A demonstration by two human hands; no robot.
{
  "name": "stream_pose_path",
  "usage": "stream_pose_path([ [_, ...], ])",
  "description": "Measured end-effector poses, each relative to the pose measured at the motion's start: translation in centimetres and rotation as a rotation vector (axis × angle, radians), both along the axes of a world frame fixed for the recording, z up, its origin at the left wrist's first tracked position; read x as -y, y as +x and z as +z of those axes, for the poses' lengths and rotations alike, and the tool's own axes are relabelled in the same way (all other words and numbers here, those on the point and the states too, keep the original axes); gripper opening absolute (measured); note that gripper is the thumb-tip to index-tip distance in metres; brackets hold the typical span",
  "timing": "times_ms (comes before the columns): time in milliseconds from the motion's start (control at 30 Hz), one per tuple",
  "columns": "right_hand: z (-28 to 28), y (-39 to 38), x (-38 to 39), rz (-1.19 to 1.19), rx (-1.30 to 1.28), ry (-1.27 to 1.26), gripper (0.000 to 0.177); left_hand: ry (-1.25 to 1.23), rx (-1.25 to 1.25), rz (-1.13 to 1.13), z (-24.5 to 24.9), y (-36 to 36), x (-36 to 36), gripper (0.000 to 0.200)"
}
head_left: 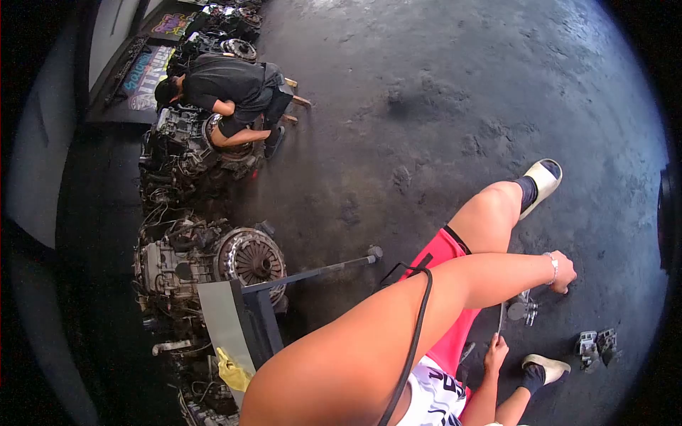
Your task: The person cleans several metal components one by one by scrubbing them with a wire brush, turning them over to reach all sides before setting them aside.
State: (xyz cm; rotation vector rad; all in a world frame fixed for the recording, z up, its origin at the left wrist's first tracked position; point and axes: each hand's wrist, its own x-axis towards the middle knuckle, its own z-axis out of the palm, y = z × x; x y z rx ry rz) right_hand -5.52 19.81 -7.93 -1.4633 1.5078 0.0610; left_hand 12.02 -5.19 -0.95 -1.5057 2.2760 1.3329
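Observation:
My left hand [564,272], with a bracelet at the wrist, reaches low over the floor. Its fingers look curled, and what they hold, if anything, is hidden. My right hand [496,353] is closed around the end of a thin metal tool [501,321], whose exact kind I cannot make out. Between the hands and just past the tool lies a grey metal part [521,310] with a rounded body and small prongs. Part of it is hidden behind my left forearm. Two metal castings [587,348] [607,345] rest on the floor near my right foot.
A grey metal stand [226,319] with a long bar [320,271] is beside me, a yellow cloth [233,369] on it. Engines line the left, one with a clutch cover [250,263]. A co-worker [231,89] sits bent over another. A black cord [419,319] crosses my left arm.

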Motion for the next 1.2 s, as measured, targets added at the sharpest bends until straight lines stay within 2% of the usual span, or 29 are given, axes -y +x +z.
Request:
stream_pose_path([
  [33, -0.1, 0.0, 0.1, -0.008, -0.007, 0.005, 0.046, 0.005, -0.007, -0.008, -0.2, -0.2, 0.0, 0.035],
  [133, -1.4, -0.6, 1.2, -0.379, 0.097, -0.1, 0.046, 0.015, -0.005, -0.027, -0.7, -0.5, 0.0, 0.036],
  [167, -1.1, -0.9, 1.4, -0.379, 0.097, -0.102, 0.046, 0.017, 0.003, -0.039, -0.7, -0.6, -0.1, 0.038],
  [233, -0.7, -1.2, 2.5, 0.161, -0.069, -0.005, 0.049, 0.008, 0.025, -0.061, -0.7, -0.2, 0.4, 0.041],
  [267, -0.5, -1.4, 2.8, 0.316, -0.093, -0.082, 0.05, 0.05, 0.029, -0.074, -0.8, -0.3, 0.3, 0.041],
  [300, -0.5, -1.4, 2.4, 0.317, -0.094, -0.08, 0.05, 0.092, 0.032, -0.087, -0.8, -0.4, 0.2, 0.041],
  [367, -1.0, -0.9, 2.2, 0.036, -0.07, 0.032, 0.049, 0.048, 0.029, -0.046, -0.9, -0.4, -0.1, 0.038],
  [400, -1.0, -0.5, 1.5, -0.007, -0.004, 0.02, 0.049, 0.014, 0.026, -0.01, -1.0, -0.3, -0.3, 0.036],
  [533, -0.7, 0.2, 1.0, 0.122, 0.0, -0.025, 0.048, 0.06, 0.011, -0.075, -0.2, -0.5, 0.1, 0.04],
  [633, -1.6, 0.4, 2.6, -0.296, 0.053, -0.144, 0.047, 0.022, 0.016, -0.083, 0.6, 0.2, 1.0, 0.042],
  [700, -1.8, -0.2, 3.3, -0.256, 0.076, -0.231, 0.048, -0.018, -0.072, -0.211, 3.8, 1.5, 2.8, 0.046],
  [767, -0.4, -1.0, 4.4, -0.049, 0.054, -0.149, 0.048, -0.059, -0.286, 0.033, 11.7, 6.1, 4.2, 0.048],
  [833, 0.5, -1.5, 4.7, 0.014, 0.097, -0.128, 0.048, -0.231, -0.388, 0.197, 18.6, 11.0, 4.9, 0.05],
  [967, 2.6, -2.8, 5.7, 0.052, 0.048, -0.247, 0.05, -0.701, -0.094, 0.104, 31.1, 21.1, 1.5, 0.048],
  [1000, 0.8, -4.1, 6.0, 0.03, 0.039, -0.334, 0.053, -0.687, -0.031, 0.077, 33.6, 23.5, -0.4, 0.045],
  [1067, 1.8, -4.8, 6.7, -0.131, 0.168, -0.376, 0.058, -0.599, 0.12, 0.142, 38.1, 27.1, -5.9, 0.044],
  [1100, 2.0, -4.9, 6.4, -0.118, 0.255, -0.637, 0.058, -0.6, 0.157, 0.138, 38.4, 29.4, -8.4, 0.043],
  [1133, 0.7, -6.1, 7.2, -0.31, 0.246, -0.37, 0.058, -0.502, 0.226, 0.158, 38.8, 31.1, -10.9, 0.043],
  [1167, 1.1, -6.4, 7.4, -0.434, 0.376, -0.268, 0.057, -0.461, 0.281, 0.208, 38.8, 32.2, -13.7, 0.044],
  [1200, 0.6, -6.9, 7.4, -0.456, 0.351, -0.278, 0.056, -0.345, 0.284, 0.254, 38.8, 32.8, -16.3, 0.046],
])
